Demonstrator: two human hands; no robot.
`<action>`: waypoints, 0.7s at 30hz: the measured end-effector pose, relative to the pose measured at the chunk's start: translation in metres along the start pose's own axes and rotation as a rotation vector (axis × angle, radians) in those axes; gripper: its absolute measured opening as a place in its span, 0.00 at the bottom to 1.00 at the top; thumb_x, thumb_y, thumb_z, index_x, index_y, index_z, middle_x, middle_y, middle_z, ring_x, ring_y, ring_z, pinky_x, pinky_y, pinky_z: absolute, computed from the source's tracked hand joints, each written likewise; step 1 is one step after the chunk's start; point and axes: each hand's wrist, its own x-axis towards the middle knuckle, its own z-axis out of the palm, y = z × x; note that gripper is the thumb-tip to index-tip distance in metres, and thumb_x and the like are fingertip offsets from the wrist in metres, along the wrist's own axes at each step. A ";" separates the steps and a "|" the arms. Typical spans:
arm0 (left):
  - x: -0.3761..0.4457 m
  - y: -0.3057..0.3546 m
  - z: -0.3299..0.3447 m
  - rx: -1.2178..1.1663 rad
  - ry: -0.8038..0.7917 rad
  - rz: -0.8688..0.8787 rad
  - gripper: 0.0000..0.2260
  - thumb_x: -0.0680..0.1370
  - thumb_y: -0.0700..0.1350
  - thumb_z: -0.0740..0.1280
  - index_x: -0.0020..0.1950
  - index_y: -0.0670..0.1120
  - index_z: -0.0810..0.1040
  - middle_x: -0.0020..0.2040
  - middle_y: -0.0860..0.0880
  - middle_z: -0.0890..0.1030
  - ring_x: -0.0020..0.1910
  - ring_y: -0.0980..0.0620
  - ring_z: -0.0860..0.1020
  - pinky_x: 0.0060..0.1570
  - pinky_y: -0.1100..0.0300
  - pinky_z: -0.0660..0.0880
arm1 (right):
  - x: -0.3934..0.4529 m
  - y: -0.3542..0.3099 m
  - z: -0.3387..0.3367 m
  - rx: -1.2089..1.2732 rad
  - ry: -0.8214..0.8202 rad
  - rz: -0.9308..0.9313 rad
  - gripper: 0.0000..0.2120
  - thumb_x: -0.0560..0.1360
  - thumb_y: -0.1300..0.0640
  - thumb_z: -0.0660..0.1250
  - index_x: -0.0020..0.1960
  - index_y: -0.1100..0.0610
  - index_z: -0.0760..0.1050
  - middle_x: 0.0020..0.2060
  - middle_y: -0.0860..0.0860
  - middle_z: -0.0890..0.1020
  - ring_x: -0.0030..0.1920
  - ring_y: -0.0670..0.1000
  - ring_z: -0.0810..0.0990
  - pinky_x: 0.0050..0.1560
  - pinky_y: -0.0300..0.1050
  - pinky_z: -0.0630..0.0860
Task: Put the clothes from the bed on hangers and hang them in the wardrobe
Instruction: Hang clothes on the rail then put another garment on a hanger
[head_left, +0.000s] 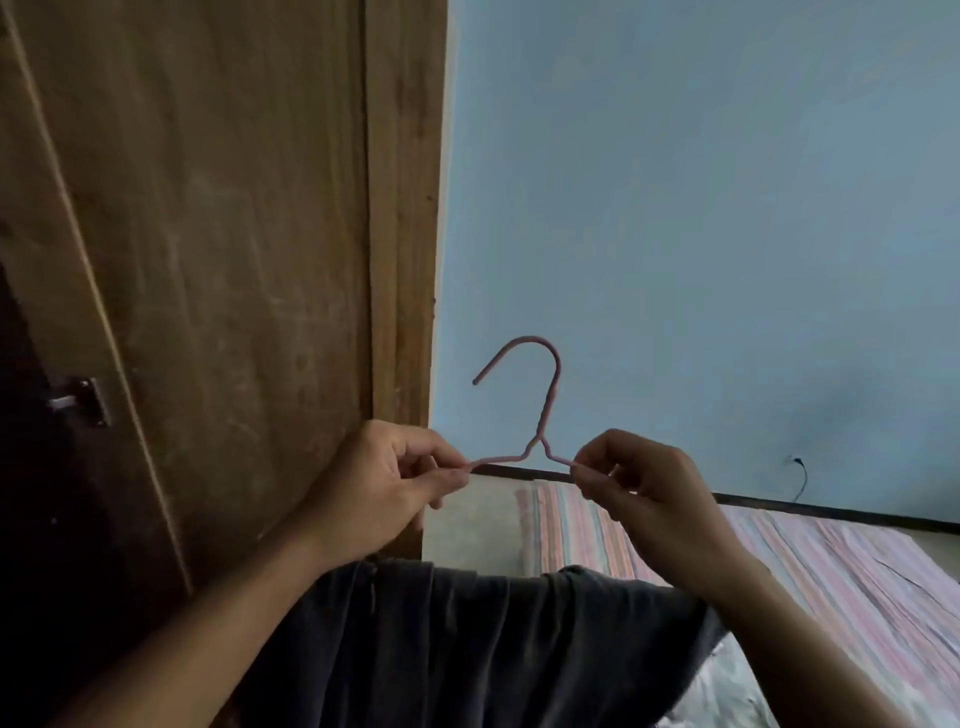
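A thin pink hanger (545, 410) is held upright in front of the blue wall, hook at the top. My left hand (387, 483) pinches its left shoulder and my right hand (649, 488) pinches its right shoulder. A dark grey garment (467, 644) hangs below my hands and across my forearms; the hanger's lower arms are hidden behind my hands. The wooden wardrobe (218, 260) stands at the left, its dark opening at the far left edge.
A metal latch (83, 402) sits on the wardrobe door at the left. The bed with a pink striped sheet (831, 571) lies at the lower right. A black cable (800, 478) hangs on the blue wall (701, 208). Crumpled white fabric (722, 696) lies on the bed.
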 end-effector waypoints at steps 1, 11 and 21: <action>-0.005 0.000 -0.010 0.007 0.018 -0.009 0.03 0.75 0.47 0.72 0.46 0.54 0.85 0.33 0.49 0.82 0.25 0.50 0.77 0.29 0.63 0.75 | 0.005 -0.006 0.007 0.014 -0.020 -0.015 0.10 0.76 0.58 0.71 0.39 0.46 0.78 0.33 0.43 0.81 0.31 0.45 0.75 0.36 0.43 0.73; -0.063 0.004 -0.116 0.096 0.159 -0.052 0.05 0.75 0.42 0.73 0.45 0.53 0.85 0.33 0.45 0.82 0.27 0.50 0.78 0.26 0.58 0.76 | 0.040 -0.081 0.087 0.094 -0.142 -0.178 0.09 0.77 0.58 0.70 0.39 0.48 0.78 0.35 0.46 0.81 0.34 0.48 0.77 0.37 0.47 0.76; -0.138 0.007 -0.219 0.186 0.261 -0.103 0.06 0.76 0.41 0.71 0.42 0.50 0.84 0.31 0.45 0.80 0.23 0.55 0.73 0.24 0.64 0.70 | 0.053 -0.167 0.176 0.146 -0.259 -0.363 0.08 0.77 0.59 0.70 0.42 0.47 0.79 0.34 0.42 0.81 0.31 0.42 0.77 0.32 0.29 0.68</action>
